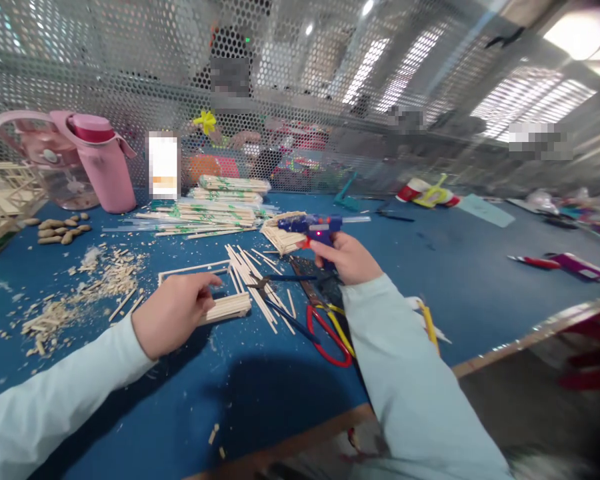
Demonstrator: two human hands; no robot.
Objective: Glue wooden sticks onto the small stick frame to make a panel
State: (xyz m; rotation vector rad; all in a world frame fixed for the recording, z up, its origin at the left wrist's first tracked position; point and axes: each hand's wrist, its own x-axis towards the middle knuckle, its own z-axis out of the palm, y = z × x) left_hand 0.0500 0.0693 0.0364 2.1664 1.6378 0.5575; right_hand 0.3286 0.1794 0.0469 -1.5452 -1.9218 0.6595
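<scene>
My left hand (173, 310) is closed at the near end of a flat piece of thin wooden sticks (230, 307) laid side by side; its index finger curls above them. The hand hides the piece's left end. A blue hot glue gun (307, 225) with a red trigger and a small red light is gripped in my right hand (353, 259). Its nozzle points left over a small slatted wooden piece (283, 240), and a clear glue stick pokes out behind. Loose sticks (253, 287) and blue-handled pliers (280, 290) lie between my hands. Behind my left hand is a thin stick frame (193, 269).
Red and yellow handled scissors (330, 333) lie by my right forearm. Wood scraps (105, 277), peanuts (60, 230), a pink bottle (105, 163) and a clear jug (55, 170) are at left. Bagged sticks (220, 207) lie before a perforated metal screen (300, 87).
</scene>
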